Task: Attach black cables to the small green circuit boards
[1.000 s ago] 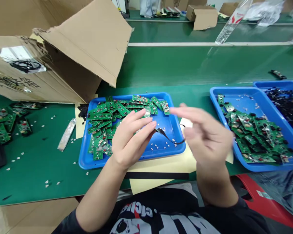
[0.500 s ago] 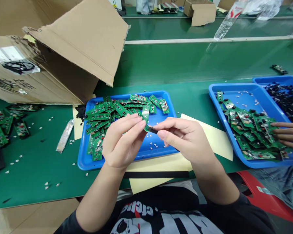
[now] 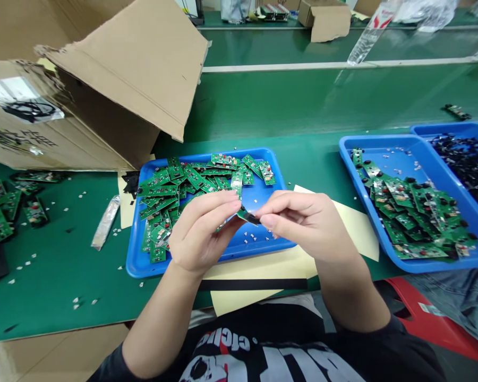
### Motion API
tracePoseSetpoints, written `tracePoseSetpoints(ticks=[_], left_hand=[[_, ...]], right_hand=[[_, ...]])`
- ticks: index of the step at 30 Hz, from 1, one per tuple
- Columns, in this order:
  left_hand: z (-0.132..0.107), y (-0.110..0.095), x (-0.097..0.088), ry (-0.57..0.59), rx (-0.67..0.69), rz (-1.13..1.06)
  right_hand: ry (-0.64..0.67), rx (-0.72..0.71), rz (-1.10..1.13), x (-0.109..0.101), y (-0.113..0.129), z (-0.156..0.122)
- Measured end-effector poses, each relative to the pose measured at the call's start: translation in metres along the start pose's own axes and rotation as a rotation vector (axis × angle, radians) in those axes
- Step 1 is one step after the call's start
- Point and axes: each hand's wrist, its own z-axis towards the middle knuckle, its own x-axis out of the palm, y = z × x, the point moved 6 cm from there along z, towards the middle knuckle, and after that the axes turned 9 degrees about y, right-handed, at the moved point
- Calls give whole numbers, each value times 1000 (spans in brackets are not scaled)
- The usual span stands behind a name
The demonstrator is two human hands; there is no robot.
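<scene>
Fingertip work above blue tray (image 3: 143,268): my left hand (image 3: 199,236) pinches a circuit board (image 3: 244,213), right hand (image 3: 308,223) its black strip (image 3: 254,218); I'd hold both grips steady.

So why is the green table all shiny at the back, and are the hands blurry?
Head view: the left hand and right hand, pinching a small board, look sharp, not blurry; the far green belt shines with pale reflected glare; the wide lens stretches the cardboard box at the edge.

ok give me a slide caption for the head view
Left hand and right hand pinch one small circuit board above a blue tray of green boards.
</scene>
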Motion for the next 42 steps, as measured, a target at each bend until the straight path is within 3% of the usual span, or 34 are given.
tracePoseSetpoints(ticks=[4, 10, 14, 17, 21, 25, 28, 32, 36, 38, 42], left_hand=[[0, 2, 3, 17, -47, -131], [-4, 8, 15, 134, -235, -497], [-5, 8, 17, 139, -321, -621], [-3, 7, 17, 177, -384, -621], [-4, 9, 22, 212, -497, -713], [-12, 17, 30, 214, -699, -861], [-12, 21, 31, 291, -780, -852], [-7, 23, 29, 522, -767, -804], [-5, 21, 27, 735, -630, -703], [-4, 20, 27, 773, -542, -632], [-3, 16, 28, 708, -390, -535]], right_hand=[[-36, -144, -164, 2, 5, 0], [-110, -305, -282, 2, 13, 0], [-120, -265, -248, 1, 10, 0], [-207, -212, -220, -3, 5, 0], [-311, -338, -453, -4, 15, -3], [-295, -449, -648, -1, 21, -2], [-291, -496, -757, -1, 22, -3], [-241, -515, -880, 0, 21, -4], [-105, -535, -913, 5, 20, -3], [-46, -523, -903, 7, 17, -1], [-12, -511, -836, 5, 14, 0]])
